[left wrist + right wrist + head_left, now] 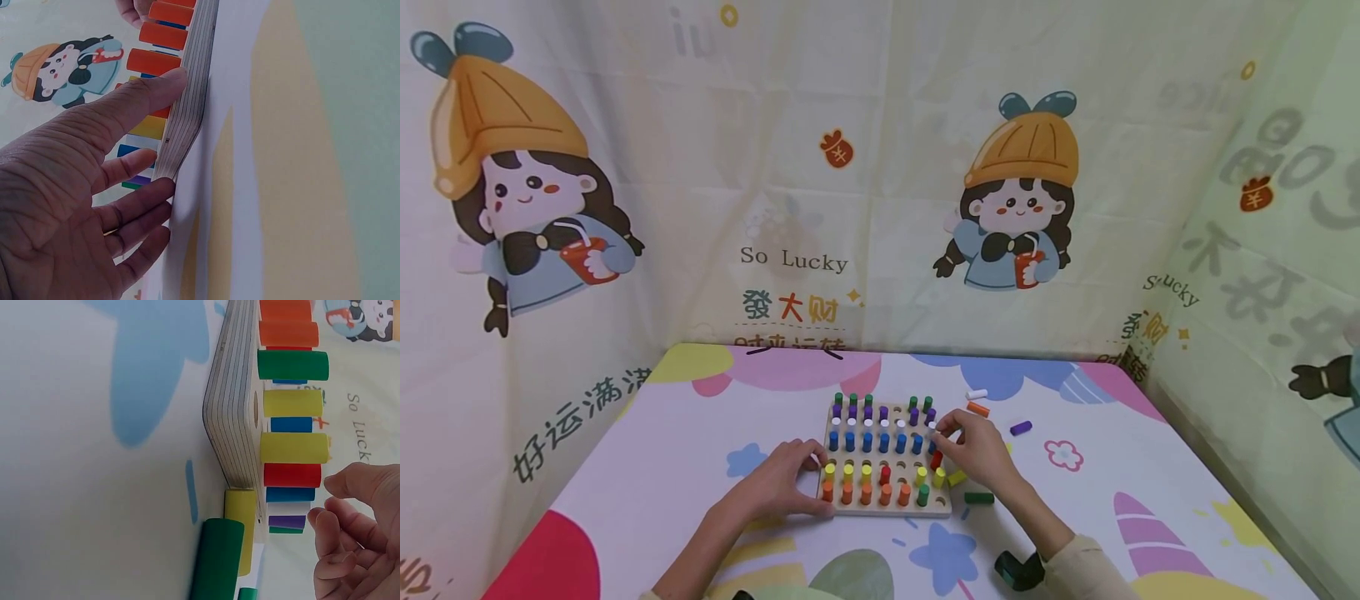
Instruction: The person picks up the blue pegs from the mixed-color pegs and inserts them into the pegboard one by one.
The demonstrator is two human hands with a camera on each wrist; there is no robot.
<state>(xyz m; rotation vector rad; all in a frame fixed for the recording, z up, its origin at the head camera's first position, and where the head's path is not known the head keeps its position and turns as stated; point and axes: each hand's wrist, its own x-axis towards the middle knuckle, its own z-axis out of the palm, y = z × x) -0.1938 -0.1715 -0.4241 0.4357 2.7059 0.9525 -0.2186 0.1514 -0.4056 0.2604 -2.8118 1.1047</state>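
A wooden pegboard (891,513) lies on the table, with coloured pegs upright in rows: green at the back, then purple, white, blue, yellow and orange. A red peg (885,475) stands among the yellow ones; a green peg (922,495) ends the orange row. My left hand (782,479) rests against the board's left front corner, thumb on the front edge, other fingers at the left side. Over the right end is my right hand (977,450), fingertips close by a white peg (932,426) and a red peg (292,475). Thumb and forefinger are apart, nothing visible between them.
Loose pegs lie right of the board: white (976,394), orange (978,409), purple (1021,428), yellow (957,478) and green (979,498). A black device (1019,571) sits by the right wrist. Printed cloth (895,208) hangs behind the table.
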